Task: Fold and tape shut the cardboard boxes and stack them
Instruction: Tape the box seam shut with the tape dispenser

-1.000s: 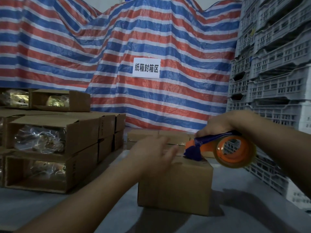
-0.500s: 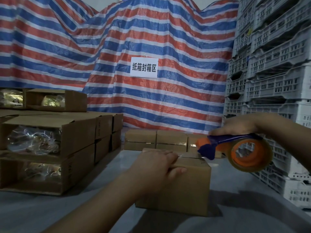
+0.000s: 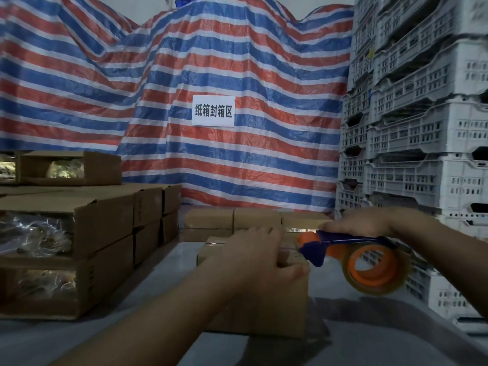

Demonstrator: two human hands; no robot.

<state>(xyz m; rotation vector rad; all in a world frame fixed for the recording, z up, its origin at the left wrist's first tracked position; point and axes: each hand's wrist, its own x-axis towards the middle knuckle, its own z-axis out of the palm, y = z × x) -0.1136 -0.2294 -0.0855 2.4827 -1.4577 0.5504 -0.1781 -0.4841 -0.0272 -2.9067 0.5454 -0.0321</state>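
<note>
cardboard box (image 3: 277, 307) under left hand (image 3: 260, 256), matte brown.

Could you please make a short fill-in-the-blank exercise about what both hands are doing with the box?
1. The left hand rests on top of the cardboard ____.
2. The right hand holds a tape ____.
3. The tape roll has an ____ core.

Missing words: box; dispenser; orange
</note>
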